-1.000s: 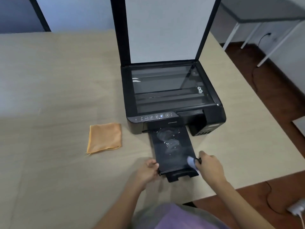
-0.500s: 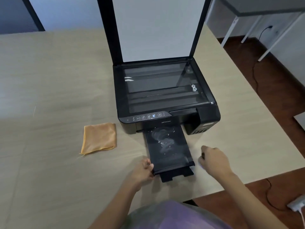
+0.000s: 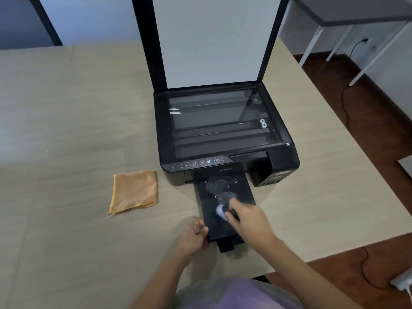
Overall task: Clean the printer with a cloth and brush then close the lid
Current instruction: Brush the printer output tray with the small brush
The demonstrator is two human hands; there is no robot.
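Observation:
A black printer (image 3: 283,161) stands on the wooden table with its scanner lid (image 3: 211,41) raised upright and the glass exposed. Its black output tray (image 3: 236,188) is pulled out toward me and carries white dusty smears. My right hand (image 3: 247,219) is over the tray, gripping a small brush (image 3: 221,211) with pale bristles that touch the tray surface. My left hand (image 3: 194,238) holds the tray's front left corner. An orange cloth (image 3: 134,190) lies flat on the table to the left of the printer.
The table (image 3: 66,130) edge runs diagonally on the right, with brown floor beyond it. A black cable (image 3: 347,112) trails on the floor to a white plug (image 3: 403,284) at the lower right. White desk legs (image 3: 334,45) stand at the far right.
My right hand moved from the table right of the tray back onto the tray, with the brush now on its surface. My left hand stays on the tray corner.

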